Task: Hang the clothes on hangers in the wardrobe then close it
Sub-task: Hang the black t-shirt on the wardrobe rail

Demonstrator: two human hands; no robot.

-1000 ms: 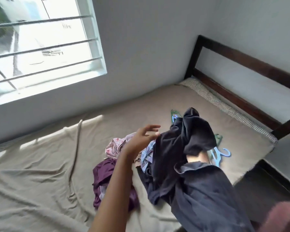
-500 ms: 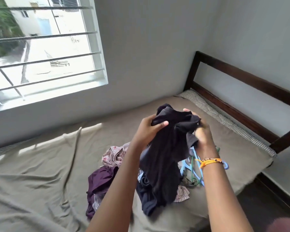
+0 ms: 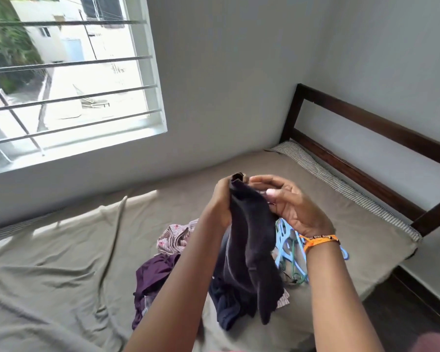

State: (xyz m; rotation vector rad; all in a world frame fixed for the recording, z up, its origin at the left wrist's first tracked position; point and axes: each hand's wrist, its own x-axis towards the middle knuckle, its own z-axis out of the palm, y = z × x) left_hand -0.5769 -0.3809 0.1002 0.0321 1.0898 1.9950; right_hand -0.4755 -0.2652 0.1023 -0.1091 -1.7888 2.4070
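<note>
A dark navy garment (image 3: 249, 252) hangs above the bed, bunched at its top. My left hand (image 3: 220, 201) grips that top edge. My right hand (image 3: 290, 204), with an orange wristband, is at the same bunched top from the right; its fingers are loosely curved against the cloth, thumb near the fabric. Under the garment lie blue and green plastic hangers (image 3: 288, 250), partly hidden by my right wrist. A purple garment (image 3: 155, 275) and a pink patterned one (image 3: 174, 237) lie in a pile on the bed. No wardrobe is in sight.
The bed (image 3: 61, 262) has a wrinkled beige sheet and a dark wooden frame (image 3: 371, 123) at the right. A barred window (image 3: 69, 80) fills the left wall. Dark floor (image 3: 401, 313) shows at the lower right.
The navy garment went from draped over my right arm to held up by both hands, then my right hand loosened at its top. The view tilted up.
</note>
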